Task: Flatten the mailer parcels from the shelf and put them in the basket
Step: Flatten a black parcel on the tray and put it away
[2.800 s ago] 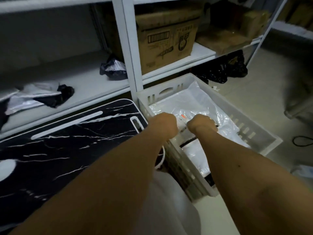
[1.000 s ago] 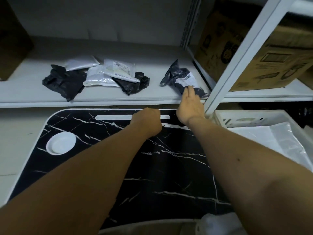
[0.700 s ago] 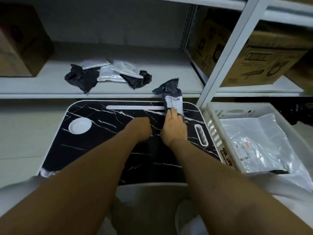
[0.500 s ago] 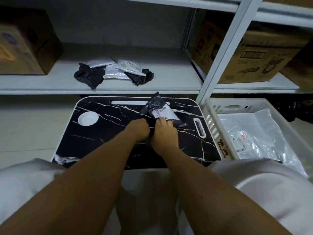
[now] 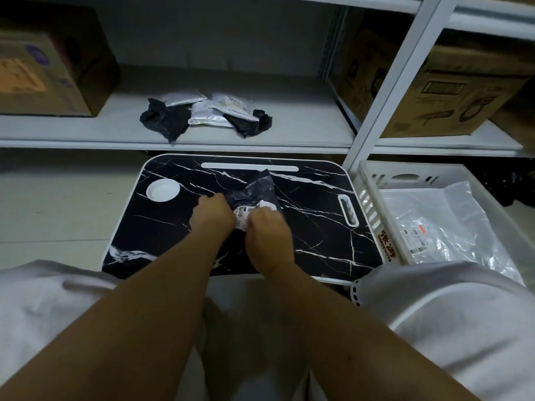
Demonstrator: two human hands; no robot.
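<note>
A crumpled black mailer parcel (image 5: pixel 254 192) with a white label lies on the black marble-patterned lap table (image 5: pixel 318 227). My left hand (image 5: pixel 212 214) grips its left side and my right hand (image 5: pixel 267 230) grips its near right part; the label bunches between them. Several more black and white mailers (image 5: pixel 202 114) lie in a heap on the white shelf (image 5: pixel 289 134) behind the table. The white slatted basket (image 5: pixel 373 204) stands right of the table and holds flat clear and white mailers (image 5: pixel 434 227).
Cardboard boxes stand on the shelf at far left (image 5: pixel 49 73) and behind the white upright post (image 5: pixel 385 105) at right (image 5: pixel 451 91). The table has a round white recess (image 5: pixel 163 190) and a handle slot (image 5: pixel 348 209). My pale-clothed knees fill the bottom corners.
My hands left the basket, the right hand took the black mailer off the shelf and pulled it onto the table, and now both hands hold it.
</note>
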